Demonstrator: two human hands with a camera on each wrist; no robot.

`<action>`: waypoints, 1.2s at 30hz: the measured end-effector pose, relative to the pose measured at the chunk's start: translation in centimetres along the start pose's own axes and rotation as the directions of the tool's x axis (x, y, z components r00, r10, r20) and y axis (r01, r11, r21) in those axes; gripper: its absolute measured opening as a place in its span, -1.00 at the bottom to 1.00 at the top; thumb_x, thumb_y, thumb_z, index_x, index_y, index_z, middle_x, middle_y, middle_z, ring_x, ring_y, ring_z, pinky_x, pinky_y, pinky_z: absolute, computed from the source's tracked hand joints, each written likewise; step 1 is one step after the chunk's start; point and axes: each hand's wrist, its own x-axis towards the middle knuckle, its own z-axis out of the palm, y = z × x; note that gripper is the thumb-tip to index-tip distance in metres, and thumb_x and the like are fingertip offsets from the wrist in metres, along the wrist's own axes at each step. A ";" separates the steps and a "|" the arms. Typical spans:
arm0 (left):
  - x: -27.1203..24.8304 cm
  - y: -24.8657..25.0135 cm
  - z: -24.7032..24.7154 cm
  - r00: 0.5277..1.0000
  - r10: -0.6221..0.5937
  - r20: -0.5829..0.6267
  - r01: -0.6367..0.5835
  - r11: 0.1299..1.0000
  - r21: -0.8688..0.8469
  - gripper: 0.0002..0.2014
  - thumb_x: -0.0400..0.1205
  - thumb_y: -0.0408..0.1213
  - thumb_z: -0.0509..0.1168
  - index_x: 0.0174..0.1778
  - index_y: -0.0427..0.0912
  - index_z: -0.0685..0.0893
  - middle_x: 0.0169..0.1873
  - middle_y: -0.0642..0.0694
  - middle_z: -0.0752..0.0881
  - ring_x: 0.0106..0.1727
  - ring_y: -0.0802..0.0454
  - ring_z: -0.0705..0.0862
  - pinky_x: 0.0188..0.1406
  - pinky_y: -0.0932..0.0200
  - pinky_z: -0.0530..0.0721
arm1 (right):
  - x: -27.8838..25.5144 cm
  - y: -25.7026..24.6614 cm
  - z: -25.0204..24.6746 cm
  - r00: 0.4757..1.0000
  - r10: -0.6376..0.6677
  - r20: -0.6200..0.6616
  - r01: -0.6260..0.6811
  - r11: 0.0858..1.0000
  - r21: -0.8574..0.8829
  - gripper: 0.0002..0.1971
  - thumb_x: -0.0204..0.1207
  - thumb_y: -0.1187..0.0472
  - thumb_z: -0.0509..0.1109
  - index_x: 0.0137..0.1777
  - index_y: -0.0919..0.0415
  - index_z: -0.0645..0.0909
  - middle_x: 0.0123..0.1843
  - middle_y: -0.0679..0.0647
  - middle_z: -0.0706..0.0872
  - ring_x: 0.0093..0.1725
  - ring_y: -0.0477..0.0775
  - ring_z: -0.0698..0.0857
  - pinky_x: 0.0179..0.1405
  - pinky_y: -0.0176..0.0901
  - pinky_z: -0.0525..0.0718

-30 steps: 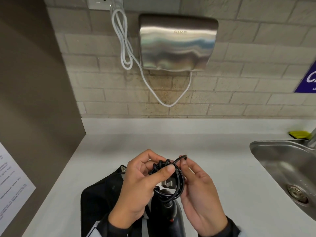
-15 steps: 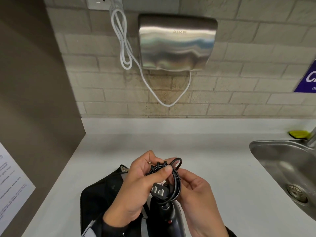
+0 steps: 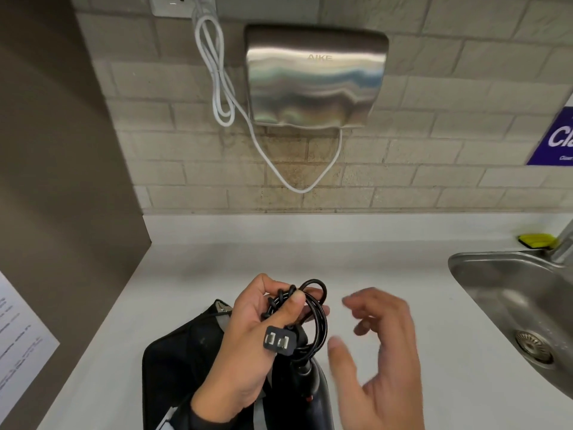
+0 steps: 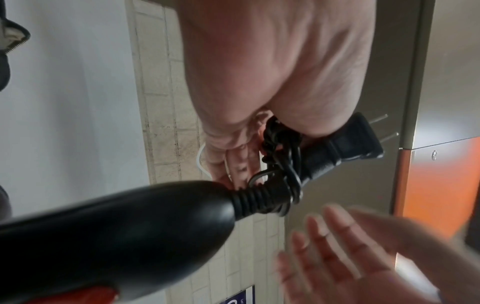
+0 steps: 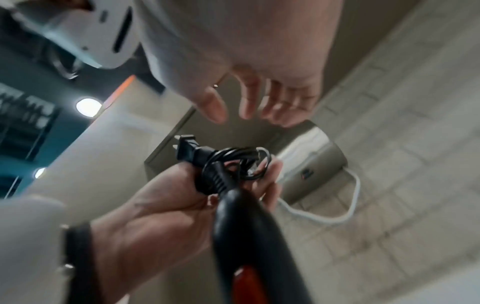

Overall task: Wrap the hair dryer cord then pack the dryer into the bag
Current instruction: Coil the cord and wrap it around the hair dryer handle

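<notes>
My left hand (image 3: 273, 318) grips the coiled black cord (image 3: 316, 318) of the hair dryer, thumb pressed over the loops. The two-prong plug (image 3: 278, 340) sticks out below the thumb. The black dryer handle (image 3: 310, 395) hangs down from the coil, a red switch on it. In the left wrist view the cord (image 4: 280, 164), plug (image 4: 345, 144) and handle (image 4: 116, 236) sit below my palm. My right hand (image 3: 381, 346) hovers to the right of the coil, fingers spread, holding nothing. The black bag (image 3: 179, 361) lies on the counter under my left hand, its zipper open at the top.
A white counter (image 3: 387, 262) stretches ahead to a tiled wall. A steel sink (image 3: 511, 305) lies at the right, a yellow sponge (image 3: 535, 240) behind it. A steel hand dryer (image 3: 316, 79) with a white cable (image 3: 217, 88) hangs on the wall. A brown partition (image 3: 62, 181) stands at the left.
My right hand has let go of the cord and moved off to the right, fingers spread. The plug now hangs free below my left thumb, which keeps the coil.
</notes>
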 end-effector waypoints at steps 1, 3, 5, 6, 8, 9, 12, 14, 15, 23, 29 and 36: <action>0.0 -0.1 0.1 1.000 0.019 -0.012 -0.018 1.000 0.018 -0.81 0.55 -0.26 0.50 -0.12 -0.26 0.63 -0.03 -0.31 0.85 0.03 -0.26 0.83 0.03 -0.04 0.74 | -0.1 -0.5 -0.1 0.992 -0.099 0.074 0.101 0.994 -0.034 -0.64 0.29 0.15 0.43 0.12 0.00 0.62 0.10 -0.02 0.66 0.08 -0.03 0.64 -0.02 -0.33 0.56; 0.0 -0.2 0.1 0.998 0.050 -0.030 -0.048 0.997 0.058 -0.79 0.51 -0.19 0.55 -0.16 -0.19 0.67 -0.11 -0.26 0.85 -0.06 -0.20 0.78 0.04 -0.15 0.67 | -0.3 -0.5 0.2 0.945 -0.184 0.269 0.224 0.966 -0.126 -0.53 0.31 0.00 0.52 0.25 -0.01 0.62 0.16 -0.09 0.65 0.14 -0.11 0.61 0.03 -0.40 0.56; 0.0 -0.4 0.0 0.997 0.065 -0.032 -0.062 0.995 0.074 -0.75 0.47 -0.15 0.54 -0.16 -0.21 0.66 -0.15 -0.26 0.83 -0.11 -0.19 0.73 0.00 -0.18 0.66 | -0.1 0.0 0.3 0.930 -0.211 0.302 0.269 0.949 -0.166 -0.59 0.38 0.06 0.51 0.25 0.00 0.64 0.12 -0.18 0.64 0.10 -0.08 0.59 0.00 -0.34 0.58; 0.0 -0.3 0.0 0.997 0.072 -0.035 -0.069 0.995 0.077 -0.75 0.46 -0.16 0.53 -0.16 -0.23 0.65 -0.16 -0.26 0.82 -0.13 -0.17 0.73 -0.05 -0.12 0.68 | 0.0 0.1 0.3 0.929 -0.229 0.291 0.281 0.947 -0.154 -0.67 0.41 0.14 0.47 0.20 0.02 0.66 0.08 -0.18 0.66 0.07 -0.06 0.60 -0.02 -0.29 0.59; -0.1 -0.1 0.0 0.996 0.086 -0.035 -0.082 0.993 0.083 -0.76 0.47 -0.18 0.54 -0.19 -0.22 0.64 -0.20 -0.22 0.80 -0.17 -0.09 0.72 -0.18 0.08 0.70 | 0.2 0.0 0.2 0.923 -0.260 0.283 0.302 0.946 -0.115 -0.73 0.43 0.22 0.43 0.13 0.02 0.68 0.02 -0.16 0.69 0.03 -0.02 0.62 -0.03 -0.22 0.61; -0.1 -0.1 0.1 0.996 0.087 -0.035 -0.084 0.993 0.080 -0.76 0.47 -0.20 0.58 -0.22 -0.21 0.64 -0.22 -0.19 0.79 -0.18 -0.07 0.72 -0.21 0.11 0.70 | 0.2 -0.3 0.1 0.926 -0.255 0.278 0.291 0.952 -0.094 -0.74 0.43 0.24 0.44 0.11 0.00 0.68 0.02 -0.17 0.69 0.03 -0.03 0.64 -0.03 -0.21 0.62; -0.2 -0.2 0.0 0.994 0.099 -0.041 -0.095 0.993 0.072 -0.80 0.44 -0.16 0.50 -0.22 -0.18 0.65 -0.10 -0.15 0.85 -0.05 -0.15 0.76 -0.01 -0.08 0.69 | 0.3 -1.5 -0.5 0.956 -0.161 0.244 0.157 0.987 0.033 -0.70 0.40 0.29 0.54 0.03 -0.10 0.68 -0.01 -0.24 0.69 0.00 -0.11 0.71 -0.05 -0.36 0.60; -0.3 -0.2 0.2 0.993 0.117 -0.016 -0.116 0.992 0.054 -0.75 0.50 -0.17 0.52 -0.13 -0.22 0.62 0.07 -0.18 0.86 0.14 -0.24 0.77 0.21 -0.23 0.63 | 0.4 -1.9 -0.8 0.971 -0.097 0.217 0.071 0.990 0.126 -0.71 0.37 0.26 0.58 -0.03 -0.14 0.70 -0.05 -0.17 0.73 0.01 -0.09 0.74 -0.05 -0.47 0.59; -0.3 -0.2 0.2 0.993 0.122 -0.004 -0.121 0.992 0.040 -0.72 0.52 -0.18 0.51 -0.09 -0.27 0.59 0.06 -0.20 0.86 0.16 -0.22 0.78 0.24 -0.24 0.63 | 0.5 -1.9 -0.9 0.975 -0.051 0.216 0.009 0.982 0.189 -0.71 0.35 0.27 0.58 -0.03 -0.14 0.72 -0.05 -0.12 0.76 0.02 -0.04 0.76 -0.02 -0.42 0.62; -0.5 -0.2 -0.6 0.963 0.235 0.130 -0.255 0.953 0.165 -0.73 0.50 -0.02 0.42 0.09 0.06 0.65 -0.20 -0.01 0.75 -0.25 0.17 0.66 -0.16 0.34 0.62 | 2.8 -1.0 -2.1 0.933 0.259 0.249 -0.358 0.606 0.710 -0.57 0.12 -0.08 0.72 -0.10 0.17 0.79 -0.20 0.15 0.84 -0.19 0.20 0.85 -0.13 -0.13 0.79; -0.5 1.2 -1.2 0.901 0.331 0.281 -0.426 0.799 0.424 -0.79 0.50 -0.07 0.46 0.05 0.18 0.77 -0.13 0.10 0.81 -0.09 0.18 0.76 -0.04 0.46 0.60 | 4.4 -0.2 -3.2 0.877 0.349 0.329 -0.451 0.365 0.815 -0.62 0.17 0.05 0.71 -0.09 0.24 0.78 -0.17 0.13 0.79 -0.20 0.11 0.81 -0.18 -0.15 0.78; -0.6 1.4 -1.2 0.839 0.470 0.275 -0.537 0.635 0.555 -0.83 0.47 -0.01 0.50 -0.07 0.08 0.77 -0.20 0.17 0.80 -0.20 0.12 0.77 -0.16 0.48 0.59 | 4.6 0.5 -2.1 0.783 0.554 0.282 -0.500 0.292 0.815 -0.62 0.46 0.30 0.41 0.26 0.40 0.55 -0.03 0.31 0.81 -0.30 0.05 0.80 -0.28 -0.21 0.78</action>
